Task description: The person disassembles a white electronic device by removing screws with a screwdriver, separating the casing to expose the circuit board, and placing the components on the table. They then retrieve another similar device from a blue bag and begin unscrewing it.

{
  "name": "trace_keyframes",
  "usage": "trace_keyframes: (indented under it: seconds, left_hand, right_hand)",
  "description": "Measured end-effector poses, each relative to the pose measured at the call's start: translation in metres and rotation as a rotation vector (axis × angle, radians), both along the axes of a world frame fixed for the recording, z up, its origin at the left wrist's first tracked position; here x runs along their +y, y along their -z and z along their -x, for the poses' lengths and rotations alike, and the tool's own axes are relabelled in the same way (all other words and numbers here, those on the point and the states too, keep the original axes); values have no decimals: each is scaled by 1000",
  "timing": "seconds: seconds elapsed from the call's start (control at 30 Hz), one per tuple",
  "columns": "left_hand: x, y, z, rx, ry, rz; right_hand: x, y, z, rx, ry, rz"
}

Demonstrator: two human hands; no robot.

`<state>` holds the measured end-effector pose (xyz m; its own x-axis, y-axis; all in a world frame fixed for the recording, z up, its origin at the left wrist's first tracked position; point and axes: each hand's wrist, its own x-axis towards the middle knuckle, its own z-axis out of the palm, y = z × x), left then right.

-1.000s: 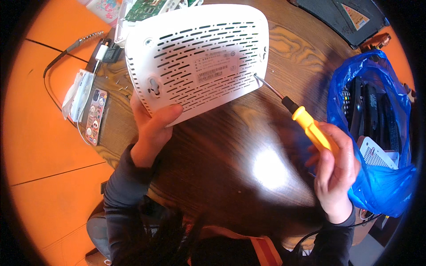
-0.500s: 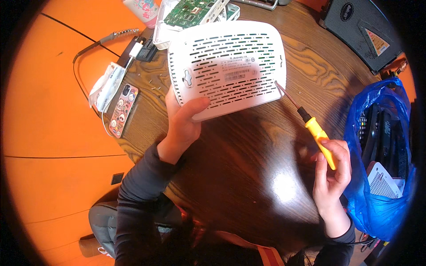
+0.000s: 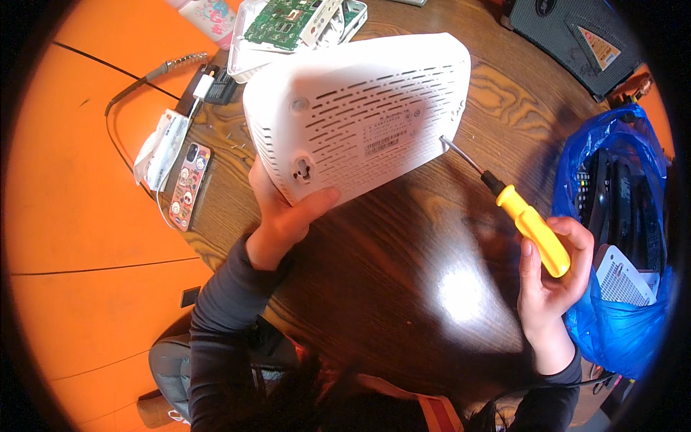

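Observation:
My left hand [image 3: 286, 216] grips the lower left corner of a white plastic router case [image 3: 360, 115], held tilted above the dark wooden table [image 3: 403, 237] with its slotted underside facing me. My right hand [image 3: 554, 277] is closed around the yellow handle of a screwdriver [image 3: 515, 209]. The metal shaft points up and left, and its tip sits at the right edge of the case.
A blue plastic bag [image 3: 619, 237] with remotes and a white device lies at the right. Behind the case are an opened white shell with a green circuit board [image 3: 284, 25], a phone with a sticker case [image 3: 188, 183], a white adapter with cables [image 3: 165, 140] and a black case [image 3: 576, 39].
The view has shifted, so the case and both hands sit differently in the frame. The case now tilts more steeply toward me. The screwdriver tip stays at the case's right edge.

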<state>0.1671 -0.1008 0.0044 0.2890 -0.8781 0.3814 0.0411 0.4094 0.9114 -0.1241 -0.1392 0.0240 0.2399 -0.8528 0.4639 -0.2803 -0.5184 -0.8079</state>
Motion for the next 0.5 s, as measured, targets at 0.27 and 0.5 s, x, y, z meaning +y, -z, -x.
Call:
trace_keyframes:
  seconds: [0.27, 0.5]
  left_hand:
    - [-1, -3, 3, 76, 13, -19]
    - [-3, -2, 3, 54, 24, 18]
  right_hand:
    - [6, -10, 7, -135, -65, -210]
    - [2, -6, 9, 70, -16, 197]
